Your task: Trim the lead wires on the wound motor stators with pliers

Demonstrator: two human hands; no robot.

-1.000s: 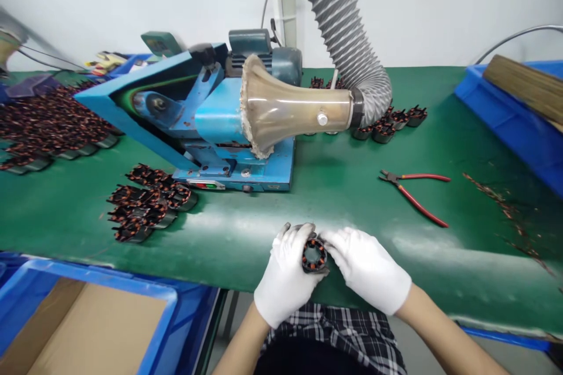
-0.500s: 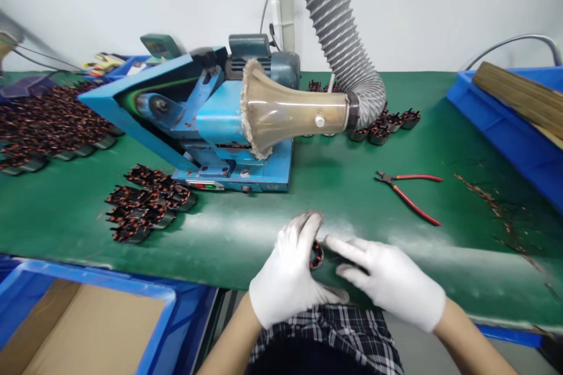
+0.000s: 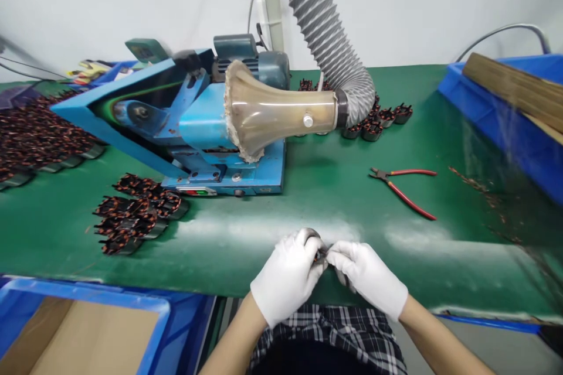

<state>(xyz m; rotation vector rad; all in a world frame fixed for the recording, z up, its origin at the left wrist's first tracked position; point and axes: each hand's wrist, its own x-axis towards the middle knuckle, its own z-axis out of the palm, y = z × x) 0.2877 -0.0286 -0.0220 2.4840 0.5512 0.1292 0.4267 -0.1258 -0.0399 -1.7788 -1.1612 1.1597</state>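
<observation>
Both gloved hands meet before the belt grinder: left hand and right hand curl closed, pinching one wound stator.

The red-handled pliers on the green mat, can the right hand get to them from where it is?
Probably yes: bare mat lies between the right hand and the pliers, though it is busy on the stator.

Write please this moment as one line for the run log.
left hand: grips stator | right hand: pinches same stator | place: near edge of green bench | pliers: lying apart
</observation>
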